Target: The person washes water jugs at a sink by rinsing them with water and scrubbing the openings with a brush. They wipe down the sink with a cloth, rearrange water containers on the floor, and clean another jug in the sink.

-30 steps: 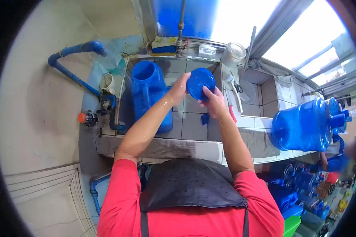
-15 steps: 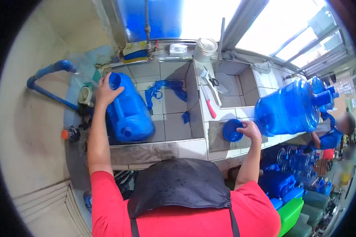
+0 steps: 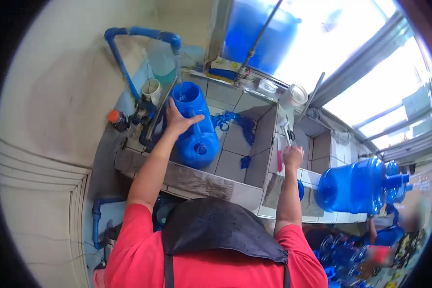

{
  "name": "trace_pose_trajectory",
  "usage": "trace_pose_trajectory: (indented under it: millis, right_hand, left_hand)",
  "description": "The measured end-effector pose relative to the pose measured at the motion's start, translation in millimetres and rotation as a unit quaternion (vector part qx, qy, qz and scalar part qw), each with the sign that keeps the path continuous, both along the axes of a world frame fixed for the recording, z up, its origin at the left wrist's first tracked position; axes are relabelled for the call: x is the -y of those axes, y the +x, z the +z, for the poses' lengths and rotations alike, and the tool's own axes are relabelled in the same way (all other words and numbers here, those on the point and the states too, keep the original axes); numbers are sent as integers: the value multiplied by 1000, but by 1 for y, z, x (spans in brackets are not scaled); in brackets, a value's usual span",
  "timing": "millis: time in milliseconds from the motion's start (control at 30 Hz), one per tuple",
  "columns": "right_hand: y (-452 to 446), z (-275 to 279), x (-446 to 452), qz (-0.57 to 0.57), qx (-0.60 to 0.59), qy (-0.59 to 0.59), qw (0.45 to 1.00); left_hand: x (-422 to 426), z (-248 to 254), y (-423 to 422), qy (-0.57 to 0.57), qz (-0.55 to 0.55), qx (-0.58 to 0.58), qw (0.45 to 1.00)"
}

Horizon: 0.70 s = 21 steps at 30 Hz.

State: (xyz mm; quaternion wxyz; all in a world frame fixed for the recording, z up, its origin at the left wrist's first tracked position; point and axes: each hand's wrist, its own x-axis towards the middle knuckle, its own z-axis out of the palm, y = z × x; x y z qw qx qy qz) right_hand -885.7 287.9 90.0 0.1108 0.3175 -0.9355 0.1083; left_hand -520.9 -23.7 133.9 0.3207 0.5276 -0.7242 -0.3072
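Observation:
Under a blue pipe (image 3: 170,39), water pours into the wide mouth of a blue water jug (image 3: 201,137) standing in a tiled basin. My left hand (image 3: 180,121) is closed around the jug's upper part, near its handle. On the tiled ledge to the right, my right hand (image 3: 294,156) grips the lower handle of a white brush (image 3: 286,126). Beside it lie a red-handled knife (image 3: 279,162) and black-handled scissors (image 3: 292,135). A round blue lid (image 3: 300,190) is partly hidden behind my right forearm.
Blue netting (image 3: 242,124) lies on the basin floor. A large clear blue bottle (image 3: 348,186) rests on its side on the right counter. A white bucket (image 3: 295,96) stands at the back. Another person (image 3: 386,235) and several bottles are at the lower right.
My right hand has left the blue lid and moved up to the brush handle. The view has turned, and the water stream now enters the jug's mouth.

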Motion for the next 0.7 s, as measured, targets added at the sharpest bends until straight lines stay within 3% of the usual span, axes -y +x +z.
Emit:
trace_pose_trajectory:
  millis: [67, 167, 200, 233, 267, 333, 433, 600, 700]
  right_hand:
    - [8, 16, 8, -9, 1, -54, 999]
    - [25, 53, 33, 91, 9, -77, 993]
    - [44, 79, 49, 97, 63, -56, 992]
    - [58, 84, 61, 150, 58, -113, 981]
    - [92, 125, 82, 108, 133, -2, 985]
    - [129, 129, 109, 229, 69, -42, 970]
    - [185, 145, 142, 302, 57, 11, 952]
    - [200, 126, 212, 303, -4, 49, 952]
    - [214, 150, 201, 352, -13, 81, 932]
  left_hand:
    - [-25, 12, 5, 205, 46, -77, 975]
    - [-26, -8, 1, 155, 74, -102, 980]
    - [-29, -2, -2, 171, 82, -80, 979]
    - [-30, 1, -4, 173, 88, -87, 977]
    - [-31, 4, -6, 175, 92, -76, 977]
    - [-33, 2, -8, 179, 94, -67, 977]
    - [-30, -5, -6, 169, 94, -82, 978]
    - [-29, -14, -5, 130, 80, -96, 984]
    - [-29, -15, -6, 147, 91, -68, 983]
